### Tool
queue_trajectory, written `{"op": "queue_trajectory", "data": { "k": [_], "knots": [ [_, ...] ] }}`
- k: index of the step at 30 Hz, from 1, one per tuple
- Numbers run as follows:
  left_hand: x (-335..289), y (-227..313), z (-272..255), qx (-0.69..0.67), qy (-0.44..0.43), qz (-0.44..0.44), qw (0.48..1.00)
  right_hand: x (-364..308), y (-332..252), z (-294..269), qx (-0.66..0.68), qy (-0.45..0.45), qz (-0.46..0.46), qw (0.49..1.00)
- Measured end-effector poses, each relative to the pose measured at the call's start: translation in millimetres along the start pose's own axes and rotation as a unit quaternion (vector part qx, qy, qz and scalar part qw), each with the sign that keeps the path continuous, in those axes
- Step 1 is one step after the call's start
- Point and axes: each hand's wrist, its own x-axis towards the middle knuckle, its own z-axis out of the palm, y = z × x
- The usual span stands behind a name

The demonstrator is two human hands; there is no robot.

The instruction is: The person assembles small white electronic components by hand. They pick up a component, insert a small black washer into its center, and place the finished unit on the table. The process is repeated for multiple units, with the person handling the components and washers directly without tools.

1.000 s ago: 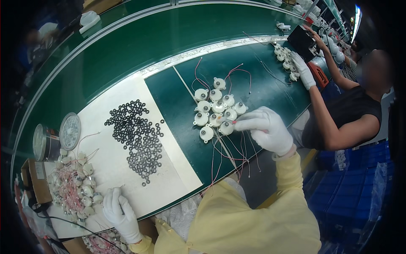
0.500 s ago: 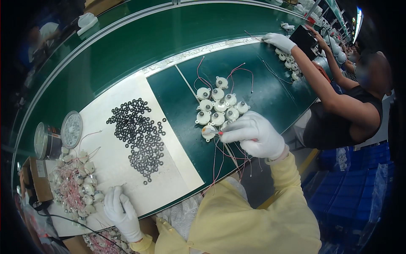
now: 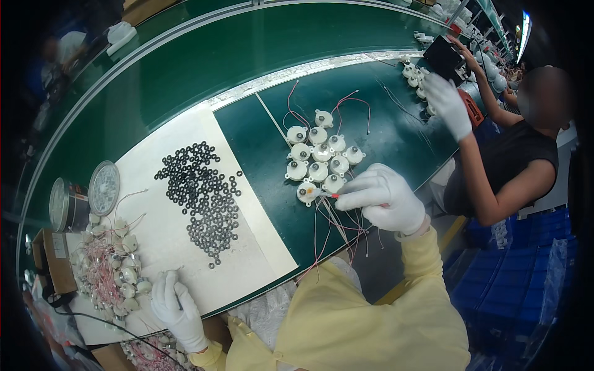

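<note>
My right hand (image 3: pixel 385 201), in a white glove, pinches a slim red-and-pale tool (image 3: pixel 328 195), possibly a small brush. Its pale tip meets the nearest white round motor (image 3: pixel 306 193), by an orange spot on its top. Behind that one, several similar motors (image 3: pixel 322 153) with dark shafts sit close together, their red and white leads (image 3: pixel 320 238) trailing toward the table's near edge. My gloved left hand (image 3: pixel 175 307) rests with curled fingers at the near edge of the white board (image 3: pixel 260 247); something thin and dark shows between them, too little to name.
Many black rings (image 3: pixel 192 179) lie on the white board. Left of them are a heap of wired motors (image 3: pixel 111 266), a tin (image 3: pixel 69 205), a round lid (image 3: pixel 104 188) and a cardboard box (image 3: pixel 54 260). At right, a co-worker's gloved hand (image 3: pixel 447 106) is over the table.
My right hand has shifted slightly right, with the tool's tip still at the nearest motor. The co-worker's gloved hand has come back from the far edge toward the right. My left hand stays put.
</note>
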Motion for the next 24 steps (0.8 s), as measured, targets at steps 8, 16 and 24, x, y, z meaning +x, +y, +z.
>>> {"op": "queue_trajectory", "data": {
  "k": [8,16,24],
  "knots": [
    [-1,-1,-1,-0.002,-0.006,-0.002,1.0,-34,-2,-17,-0.081,0.062,0.084,0.991],
    [-2,-1,1,0.001,-0.002,-0.002,1.0,-37,11,-7,-0.064,0.071,0.085,0.992],
    [-3,-3,1,-0.003,-0.005,-0.007,1.0,-50,9,-6,-0.047,0.088,0.112,0.989]
  ]
}}
